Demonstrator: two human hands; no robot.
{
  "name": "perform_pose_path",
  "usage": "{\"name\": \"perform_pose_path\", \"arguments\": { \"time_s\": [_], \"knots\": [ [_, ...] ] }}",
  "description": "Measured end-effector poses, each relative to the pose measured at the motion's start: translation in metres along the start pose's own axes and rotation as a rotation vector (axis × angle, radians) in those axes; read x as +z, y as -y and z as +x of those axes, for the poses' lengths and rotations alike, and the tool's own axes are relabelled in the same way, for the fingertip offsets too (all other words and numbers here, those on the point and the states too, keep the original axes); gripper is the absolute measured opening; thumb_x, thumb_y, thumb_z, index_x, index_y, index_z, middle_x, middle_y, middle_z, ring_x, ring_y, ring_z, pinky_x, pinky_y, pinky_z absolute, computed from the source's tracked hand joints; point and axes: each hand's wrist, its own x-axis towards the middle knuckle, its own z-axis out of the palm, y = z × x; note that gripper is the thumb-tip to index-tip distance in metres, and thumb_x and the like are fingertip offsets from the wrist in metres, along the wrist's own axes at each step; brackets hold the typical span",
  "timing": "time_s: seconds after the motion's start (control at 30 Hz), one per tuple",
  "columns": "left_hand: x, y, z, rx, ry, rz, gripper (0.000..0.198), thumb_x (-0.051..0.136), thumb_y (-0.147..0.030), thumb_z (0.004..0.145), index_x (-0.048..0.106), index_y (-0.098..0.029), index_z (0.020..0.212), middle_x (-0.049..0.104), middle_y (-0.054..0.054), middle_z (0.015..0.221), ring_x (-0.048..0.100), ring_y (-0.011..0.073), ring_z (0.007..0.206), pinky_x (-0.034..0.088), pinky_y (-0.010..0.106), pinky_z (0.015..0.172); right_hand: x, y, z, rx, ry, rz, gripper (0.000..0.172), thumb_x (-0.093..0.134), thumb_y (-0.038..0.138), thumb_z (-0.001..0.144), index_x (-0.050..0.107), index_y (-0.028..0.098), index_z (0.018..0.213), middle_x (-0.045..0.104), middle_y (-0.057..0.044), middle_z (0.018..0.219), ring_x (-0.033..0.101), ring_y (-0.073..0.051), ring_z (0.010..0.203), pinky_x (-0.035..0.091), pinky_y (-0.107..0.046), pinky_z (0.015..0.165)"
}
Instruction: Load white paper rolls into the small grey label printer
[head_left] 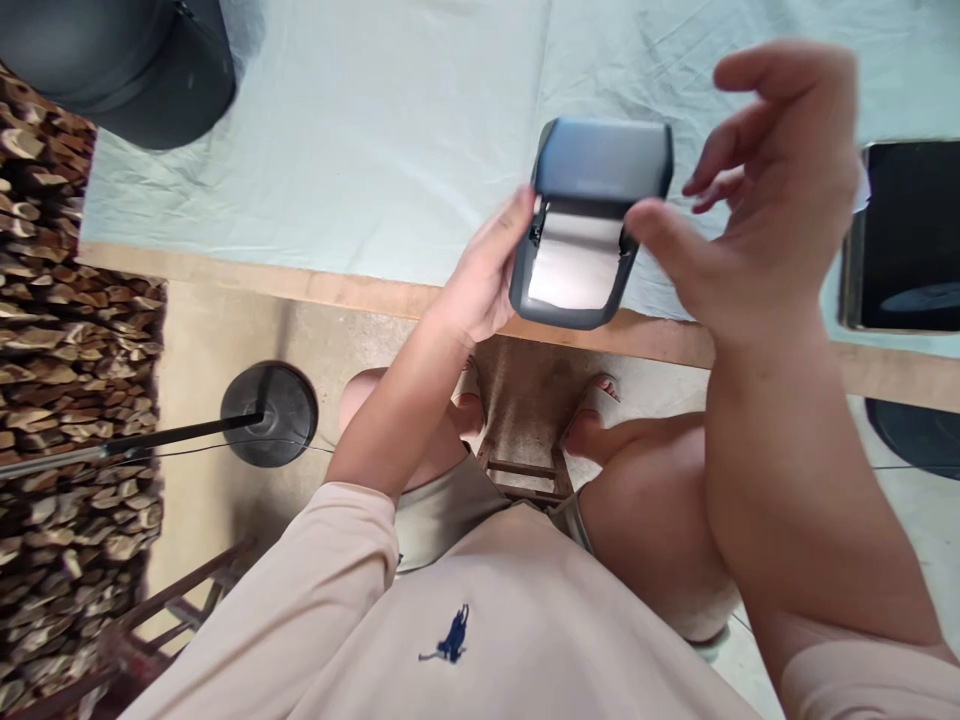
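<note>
Clasped by the left hand (487, 270), the printer (592, 220) is held in the air in the upper middle of the frame, over the near table edge (300, 285). The fingers wrap its left side and underside, with the thumb along the left rim. The right hand (772, 200) does not grasp: only its thumb tip presses the printer's right side by the hinge, while the other fingers are raised, spread and loose.

Open room lies to the upper left, where the pale cloth (375, 130) on the table is bare. Below the printer there is free air down to the floor between the knees.

The printer is a small grey box with rounded corners. Its lid (604, 160) is swung up and back, away from the person. White paper (574, 265) fills the open bay, and the near edge of the body tilts down toward the person.

A black panel (907, 235) with a metal rim lies on the cloth at the right edge of the frame, near the right hand. A dark rounded object (127, 60) sits in the upper left corner. Stacked wood (67, 330) runs down the left edge. A round stand base (270, 415) with a dark pole stands on the floor left of the knees, and a stool (525, 470) shows between the legs.
</note>
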Motion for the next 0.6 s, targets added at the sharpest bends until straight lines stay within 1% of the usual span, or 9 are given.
{"name": "perform_pose_path", "arguments": {
  "time_s": [0.07,0.1,0.2,0.23,0.3,0.37,0.43,0.5,0.6],
  "knots": [
    [0.005,-0.001,-0.002,0.032,-0.026,0.06,0.037,0.046,-0.038,0.091,0.055,-0.02,0.122,0.07,0.002,0.103,0.044,0.0228,0.139,0.051,0.034,0.106,0.004,0.013,0.004,0.005,-0.131,0.044,0.031,0.06,0.042,0.081,0.057,0.029,0.109,0.05,0.003,0.11,0.041,0.004,0.061,0.04,-0.021,0.057],
    [0.006,-0.001,-0.003,0.042,-0.031,0.085,0.035,0.045,-0.036,0.091,0.056,-0.021,0.121,0.07,0.002,0.101,0.046,0.022,0.138,0.052,0.033,0.105,0.007,0.019,0.006,0.028,-0.175,0.088,0.024,0.054,0.041,0.085,0.058,0.027,0.104,0.048,0.002,0.109,0.039,0.005,0.058,0.041,-0.021,0.055],
    [0.007,0.0,-0.004,0.078,0.009,0.094,0.031,0.043,-0.035,0.092,0.058,-0.018,0.115,0.069,0.002,0.1,0.049,0.0207,0.135,0.052,0.03,0.104,0.013,0.026,0.008,0.046,-0.255,0.139,0.021,0.05,0.041,0.088,0.057,0.022,0.092,0.047,0.0,0.097,0.047,0.001,0.063,0.04,-0.021,0.051],
    [0.006,0.001,-0.004,0.09,0.032,0.087,0.031,0.043,-0.033,0.093,0.058,-0.017,0.114,0.069,0.002,0.101,0.049,0.0205,0.135,0.052,0.03,0.105,0.014,0.025,0.009,0.032,-0.239,0.102,0.02,0.051,0.04,0.087,0.056,0.021,0.09,0.049,-0.001,0.093,0.048,-0.001,0.064,0.037,-0.021,0.05],
    [0.004,0.001,-0.004,0.102,0.065,0.085,0.03,0.043,-0.029,0.093,0.057,-0.015,0.116,0.067,0.002,0.103,0.048,0.0201,0.136,0.05,0.031,0.107,0.012,0.02,0.008,0.017,-0.101,-0.066,0.015,0.054,0.035,0.085,0.057,0.021,0.087,0.053,0.0,0.084,0.044,-0.002,0.062,0.033,-0.023,0.052],
    [0.002,0.002,-0.003,0.097,0.068,0.101,0.031,0.044,-0.028,0.092,0.057,-0.016,0.118,0.066,0.002,0.106,0.047,0.0204,0.137,0.049,0.032,0.108,0.009,0.015,0.009,0.048,0.101,-0.297,0.011,0.061,0.03,0.078,0.059,0.022,0.085,0.058,0.002,0.079,0.039,-0.003,0.056,0.033,-0.027,0.057],
    [-0.001,0.002,-0.001,0.088,0.065,0.117,0.031,0.048,-0.028,0.091,0.058,-0.018,0.118,0.066,0.001,0.109,0.045,0.0207,0.138,0.049,0.031,0.108,0.006,0.013,0.01,0.112,0.253,-0.488,0.016,0.065,0.029,0.072,0.061,0.027,0.088,0.062,0.004,0.078,0.038,-0.005,0.056,0.033,-0.029,0.062],
    [-0.004,0.002,0.001,0.07,0.075,0.145,0.03,0.05,-0.026,0.09,0.059,-0.02,0.118,0.065,0.001,0.113,0.044,0.0197,0.138,0.05,0.028,0.108,0.004,0.011,0.012,0.178,0.328,-0.591,0.025,0.067,0.031,0.069,0.061,0.032,0.093,0.061,0.004,0.077,0.033,-0.008,0.057,0.032,-0.03,0.062],
    [-0.008,0.003,0.002,0.049,0.094,0.192,0.03,0.049,-0.022,0.09,0.059,-0.021,0.118,0.064,-0.001,0.113,0.045,0.0175,0.138,0.051,0.025,0.106,0.003,0.01,0.016,0.224,0.417,-0.608,0.032,0.069,0.033,0.066,0.06,0.036,0.097,0.06,0.004,0.076,0.029,-0.01,0.057,0.029,-0.03,0.059]
  ]
}}
